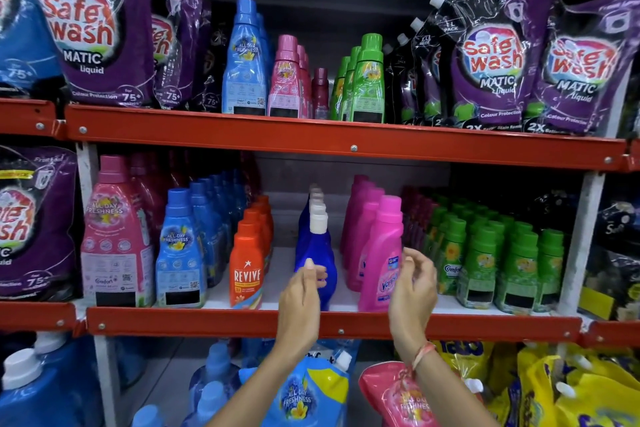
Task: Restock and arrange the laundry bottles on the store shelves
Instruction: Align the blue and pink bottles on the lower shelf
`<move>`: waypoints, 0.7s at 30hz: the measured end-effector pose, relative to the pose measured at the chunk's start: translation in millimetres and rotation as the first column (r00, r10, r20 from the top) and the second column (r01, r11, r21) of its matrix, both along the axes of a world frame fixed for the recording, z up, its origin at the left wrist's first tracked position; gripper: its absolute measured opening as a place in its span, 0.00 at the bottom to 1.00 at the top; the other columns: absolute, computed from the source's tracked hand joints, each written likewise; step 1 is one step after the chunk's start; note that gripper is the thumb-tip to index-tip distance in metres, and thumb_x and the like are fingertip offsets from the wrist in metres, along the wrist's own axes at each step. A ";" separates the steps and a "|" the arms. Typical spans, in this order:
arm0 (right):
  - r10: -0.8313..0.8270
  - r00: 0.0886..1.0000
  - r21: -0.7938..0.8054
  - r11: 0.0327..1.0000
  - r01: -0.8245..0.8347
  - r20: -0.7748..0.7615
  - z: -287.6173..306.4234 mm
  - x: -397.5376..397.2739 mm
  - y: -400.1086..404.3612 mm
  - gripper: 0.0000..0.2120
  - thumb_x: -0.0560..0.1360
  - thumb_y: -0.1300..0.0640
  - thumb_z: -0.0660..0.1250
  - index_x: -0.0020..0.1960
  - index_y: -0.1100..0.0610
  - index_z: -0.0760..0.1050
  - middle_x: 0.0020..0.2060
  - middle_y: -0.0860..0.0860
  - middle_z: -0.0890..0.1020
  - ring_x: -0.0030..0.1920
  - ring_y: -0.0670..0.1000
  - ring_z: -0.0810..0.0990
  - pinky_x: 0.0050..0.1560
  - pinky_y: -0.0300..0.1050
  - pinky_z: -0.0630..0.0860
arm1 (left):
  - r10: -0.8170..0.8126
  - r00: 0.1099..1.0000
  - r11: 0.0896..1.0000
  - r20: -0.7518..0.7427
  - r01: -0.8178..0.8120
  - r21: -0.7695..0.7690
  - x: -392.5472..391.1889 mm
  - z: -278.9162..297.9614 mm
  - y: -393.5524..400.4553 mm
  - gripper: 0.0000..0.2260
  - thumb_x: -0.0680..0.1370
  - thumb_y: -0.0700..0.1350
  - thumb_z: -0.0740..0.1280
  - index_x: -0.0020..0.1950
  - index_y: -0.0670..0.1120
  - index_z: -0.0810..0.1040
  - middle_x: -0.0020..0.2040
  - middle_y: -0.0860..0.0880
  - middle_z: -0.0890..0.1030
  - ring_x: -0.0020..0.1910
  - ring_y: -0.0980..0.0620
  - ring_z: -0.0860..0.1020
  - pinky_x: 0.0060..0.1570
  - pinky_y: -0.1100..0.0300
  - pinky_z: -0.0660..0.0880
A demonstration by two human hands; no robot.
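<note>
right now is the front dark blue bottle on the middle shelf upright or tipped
Upright. The front dark blue bottle stands on its base on the middle shelf, white cap on top, in line with the row behind it.

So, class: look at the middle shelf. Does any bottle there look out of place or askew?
The front dark blue bottle leans left instead of standing upright like the orange bottles and pink bottles beside it. The left hand is at its base; the right hand is open near the pink one. Nothing looks spilled.

purple Safewash pouches (491, 59) top right, yellow bags (568, 388) far below them, pink pouch (398, 399) left of those bags
</note>
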State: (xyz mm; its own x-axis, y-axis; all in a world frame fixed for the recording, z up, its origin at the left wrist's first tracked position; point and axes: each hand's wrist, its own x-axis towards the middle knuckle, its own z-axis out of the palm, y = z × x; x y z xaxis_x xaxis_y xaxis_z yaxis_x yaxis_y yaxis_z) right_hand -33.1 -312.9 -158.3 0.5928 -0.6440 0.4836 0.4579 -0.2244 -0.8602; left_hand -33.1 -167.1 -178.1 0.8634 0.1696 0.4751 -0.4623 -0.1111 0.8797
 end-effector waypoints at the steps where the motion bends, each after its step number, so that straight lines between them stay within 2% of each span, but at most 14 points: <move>1: 0.016 0.998 -0.003 1.000 -0.016 -0.059 -2.9 4.9 -9.9 0.11 0.81 0.55 0.56 0.59 0.53 0.74 0.57 0.52 0.77 0.51 0.47 0.76 0.49 0.38 0.70 | -0.088 0.994 0.996 -0.065 0.090 0.023 3.0 -1.9 -7.3 0.29 0.71 0.71 0.47 0.51 0.54 0.78 0.53 0.51 0.83 0.54 0.56 0.79 0.60 0.55 0.72; 2: 0.057 0.988 -0.017 0.998 -0.060 -0.143 -5.7 10.0 -19.4 0.15 0.82 0.53 0.56 0.64 0.56 0.72 0.63 0.54 0.75 0.56 0.49 0.75 0.55 0.41 0.70 | -0.167 0.975 0.983 -0.149 0.177 0.052 5.3 -2.8 -15.0 0.36 0.68 0.75 0.45 0.57 0.54 0.77 0.58 0.50 0.81 0.59 0.54 0.77 0.64 0.55 0.68; 4: 0.167 0.935 -0.043 0.981 -0.189 -0.313 -11.2 20.0 -34.7 0.22 0.82 0.48 0.53 0.72 0.58 0.66 0.71 0.56 0.70 0.69 0.55 0.69 0.68 0.48 0.65 | -0.281 0.905 0.943 -0.321 0.322 0.082 10.0 -3.2 -31.5 0.49 0.62 0.80 0.43 0.71 0.51 0.66 0.71 0.49 0.71 0.69 0.52 0.69 0.72 0.51 0.59; 5: 0.223 0.900 -0.043 0.965 -0.257 -0.374 -13.1 24.2 -40.0 0.24 0.82 0.46 0.52 0.73 0.59 0.66 0.72 0.56 0.70 0.71 0.56 0.68 0.70 0.48 0.64 | -0.334 0.866 0.921 -0.371 0.383 0.066 11.3 -1.6 -39.5 0.53 0.60 0.82 0.43 0.74 0.50 0.60 0.74 0.48 0.66 0.72 0.51 0.64 0.74 0.50 0.55; 7: 0.331 0.831 -0.031 0.923 -0.384 -0.446 -15.6 28.9 -46.0 0.26 0.82 0.43 0.50 0.68 0.58 0.72 0.67 0.57 0.77 0.68 0.56 0.73 0.69 0.48 0.67 | -0.413 0.819 0.886 -0.399 0.462 0.030 12.7 3.0 -51.5 0.57 0.56 0.83 0.43 0.75 0.49 0.55 0.76 0.47 0.62 0.73 0.51 0.61 0.74 0.51 0.52; 9: 0.383 0.790 -0.039 0.890 -0.455 -0.479 -17.8 28.6 -48.1 0.26 0.81 0.41 0.48 0.64 0.55 0.77 0.60 0.54 0.81 0.63 0.54 0.78 0.65 0.47 0.70 | -0.456 0.794 0.861 -0.402 0.508 0.026 13.0 6.2 -57.5 0.57 0.55 0.83 0.43 0.76 0.50 0.55 0.76 0.47 0.62 0.72 0.53 0.61 0.74 0.53 0.53; 11: 0.386 0.794 -0.057 0.884 -0.464 -0.470 -20.0 28.5 -50.6 0.25 0.81 0.40 0.48 0.62 0.52 0.78 0.55 0.51 0.82 0.59 0.52 0.79 0.61 0.44 0.71 | -0.466 0.786 0.852 -0.407 0.523 0.034 11.5 8.1 -59.3 0.55 0.56 0.83 0.42 0.76 0.53 0.53 0.76 0.48 0.61 0.71 0.55 0.61 0.71 0.55 0.53; 13: 0.398 0.798 -0.055 0.881 -0.470 -0.452 -20.6 27.1 -51.4 0.24 0.81 0.40 0.47 0.61 0.49 0.77 0.54 0.49 0.82 0.57 0.49 0.79 0.62 0.43 0.70 | -0.429 0.797 0.865 -0.424 0.498 0.060 11.7 8.5 -60.3 0.54 0.57 0.82 0.40 0.76 0.53 0.52 0.76 0.47 0.60 0.74 0.51 0.59 0.74 0.52 0.51; 15: 0.410 0.797 -0.034 0.881 -0.472 -0.442 -20.0 25.5 -51.0 0.20 0.81 0.39 0.47 0.55 0.44 0.75 0.50 0.46 0.82 0.54 0.48 0.79 0.62 0.44 0.71 | -0.364 0.822 0.888 -0.438 0.448 0.101 14.1 10.9 -60.7 0.51 0.60 0.80 0.37 0.76 0.53 0.53 0.77 0.46 0.60 0.75 0.47 0.56 0.75 0.46 0.49; 19: 0.433 0.806 0.013 0.884 -0.468 -0.404 -23.6 21.7 -50.1 0.19 0.78 0.37 0.49 0.43 0.42 0.75 0.39 0.37 0.80 0.45 0.40 0.79 0.58 0.43 0.72 | -0.386 0.820 0.891 -0.422 0.451 0.060 16.4 19.4 -55.7 0.39 0.72 0.70 0.36 0.76 0.48 0.51 0.76 0.44 0.60 0.74 0.49 0.58 0.72 0.53 0.52; 21: 0.432 0.807 0.010 0.884 -0.468 -0.404 -27.1 20.4 -52.5 0.21 0.76 0.34 0.49 0.42 0.42 0.76 0.39 0.37 0.80 0.47 0.41 0.80 0.58 0.43 0.73 | -0.392 0.807 0.888 -0.442 0.458 0.048 18.9 18.1 -54.0 0.41 0.71 0.70 0.35 0.76 0.46 0.51 0.77 0.44 0.57 0.75 0.49 0.57 0.73 0.53 0.51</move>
